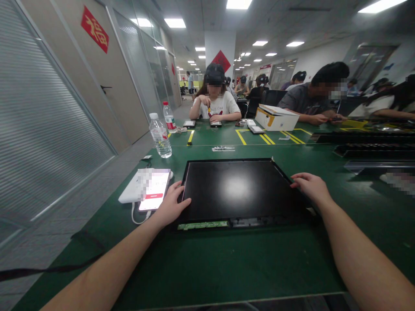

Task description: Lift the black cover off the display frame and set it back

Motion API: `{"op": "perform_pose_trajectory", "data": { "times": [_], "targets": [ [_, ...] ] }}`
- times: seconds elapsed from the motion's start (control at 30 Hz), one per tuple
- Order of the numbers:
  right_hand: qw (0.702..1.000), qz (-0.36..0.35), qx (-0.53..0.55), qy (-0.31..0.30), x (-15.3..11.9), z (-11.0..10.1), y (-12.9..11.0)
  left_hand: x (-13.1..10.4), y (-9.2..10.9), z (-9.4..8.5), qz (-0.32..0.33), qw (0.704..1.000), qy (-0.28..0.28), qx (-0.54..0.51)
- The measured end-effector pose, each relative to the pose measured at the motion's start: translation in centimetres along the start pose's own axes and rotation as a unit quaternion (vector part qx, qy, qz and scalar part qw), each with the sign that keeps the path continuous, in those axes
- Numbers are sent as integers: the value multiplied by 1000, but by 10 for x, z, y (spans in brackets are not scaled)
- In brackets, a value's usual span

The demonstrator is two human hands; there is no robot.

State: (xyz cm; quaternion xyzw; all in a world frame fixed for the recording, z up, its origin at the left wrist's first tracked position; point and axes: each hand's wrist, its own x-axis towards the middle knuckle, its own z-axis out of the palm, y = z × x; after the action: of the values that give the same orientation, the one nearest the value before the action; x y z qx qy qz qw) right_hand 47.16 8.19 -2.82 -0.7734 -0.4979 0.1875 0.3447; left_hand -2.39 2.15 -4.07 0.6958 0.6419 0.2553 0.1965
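Note:
A black LCD screen panel (220, 190) lies face up on the green table in front of me, a bright reflection on its glass. Along its near edge runs a narrow green circuit board (203, 225). My left hand (173, 203) holds the panel's left edge, with the thumb over the frame and the fingers along the side. At the right edge, my right hand (310, 186) grips the frame with bent fingers; some fingertips are hidden. Close to my left hand is a lit phone (156, 190) with a white cable, partly over a white box-like item (129, 190).
Two plastic bottles, one clear (161, 137) and one red-capped (169, 117), stand at the back left. Small white scraps (223, 148) lie beyond the panel. Dark long strips (372, 151) lie at right. Across the table a person (215, 101) works near a white box (277, 119).

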Motion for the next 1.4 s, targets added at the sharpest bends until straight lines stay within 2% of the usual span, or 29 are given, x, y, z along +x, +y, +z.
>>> {"op": "perform_pose_trajectory", "data": {
  "times": [0.7, 1.07, 1.4],
  "targets": [
    [1000, 18, 10, -11, 1, 0, 1, 0, -2, -1, 1, 1000, -2, 6],
    [1000, -4, 6, 4, 1, 0, 4, 0, -5, 0, 27, 1000, 4, 3],
    [999, -12, -28, 13, -7, -2, -7, -7, 3, -1, 22, 999, -29, 9]
  ]
}}
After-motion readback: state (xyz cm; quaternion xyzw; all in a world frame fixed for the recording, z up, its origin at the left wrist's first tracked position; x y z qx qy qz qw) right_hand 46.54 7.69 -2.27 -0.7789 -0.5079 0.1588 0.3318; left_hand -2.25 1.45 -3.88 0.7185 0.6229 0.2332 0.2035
